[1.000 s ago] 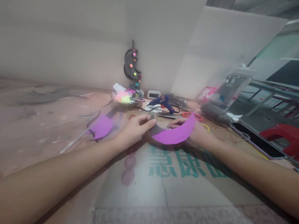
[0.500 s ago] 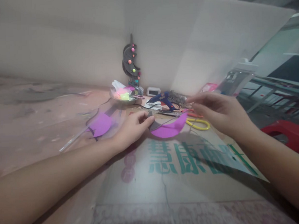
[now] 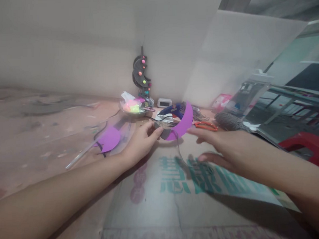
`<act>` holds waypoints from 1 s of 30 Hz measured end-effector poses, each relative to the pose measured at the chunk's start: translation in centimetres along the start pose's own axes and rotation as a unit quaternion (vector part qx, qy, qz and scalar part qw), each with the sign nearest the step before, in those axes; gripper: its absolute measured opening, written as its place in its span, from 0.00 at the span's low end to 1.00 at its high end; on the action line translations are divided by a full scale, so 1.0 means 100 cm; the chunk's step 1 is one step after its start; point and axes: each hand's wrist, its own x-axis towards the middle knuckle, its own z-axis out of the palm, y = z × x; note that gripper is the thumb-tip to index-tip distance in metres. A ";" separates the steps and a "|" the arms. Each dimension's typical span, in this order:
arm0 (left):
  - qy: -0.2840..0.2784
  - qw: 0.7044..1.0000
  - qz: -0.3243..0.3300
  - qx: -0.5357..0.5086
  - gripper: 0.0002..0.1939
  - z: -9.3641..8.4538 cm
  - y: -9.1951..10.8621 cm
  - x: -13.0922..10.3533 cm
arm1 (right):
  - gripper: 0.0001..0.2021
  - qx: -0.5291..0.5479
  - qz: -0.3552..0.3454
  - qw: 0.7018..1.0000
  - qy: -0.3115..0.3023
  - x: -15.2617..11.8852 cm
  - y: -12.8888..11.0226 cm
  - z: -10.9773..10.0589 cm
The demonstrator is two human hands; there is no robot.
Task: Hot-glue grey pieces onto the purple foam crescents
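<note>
Now holding the crescent (image 3: 185,122) more upright above the cardboard (image 3: 142,216), pinched at its grey end by the left hand (image 3: 144,141), with the right hand (image 3: 223,147) lowered just beside it, spread-fingered, and yarn (image 3: 178,146) dangling below, apparently leaving its purple mostly uncovered.

green characters 慧康 (image 3: 174,174) on cardboard (image 3: 149,212), neighbouring characters too blurred
</note>
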 end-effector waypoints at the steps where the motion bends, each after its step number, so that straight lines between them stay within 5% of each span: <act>1: 0.002 1.000 0.002 0.010 0.13 0.000 0.001 0.000 | 0.24 -0.041 -0.009 0.999 0.009 0.003 0.002 -0.004; 4: -0.002 1.000 -0.004 0.021 0.13 -0.001 0.002 0.000 | 0.15 -0.135 -0.011 0.990 0.043 0.014 0.012 -0.016; 8: -0.023 0.999 -0.032 -0.015 0.16 0.000 0.000 0.001 | 0.13 -0.162 0.074 0.984 0.031 0.035 0.049 -0.014; 15: -0.079 0.993 -0.067 -0.049 0.18 0.003 0.000 -0.001 | 0.17 0.034 0.135 0.990 -0.008 0.054 0.123 0.029; 24: -0.090 0.990 -0.073 -0.076 0.16 0.003 0.005 0.000 | 0.24 0.163 0.171 0.971 -0.017 0.102 0.112 0.074; 30: -0.098 0.988 -0.074 -0.089 0.15 0.003 0.002 0.000 | 0.17 0.176 0.169 0.970 -0.007 0.119 0.117 0.103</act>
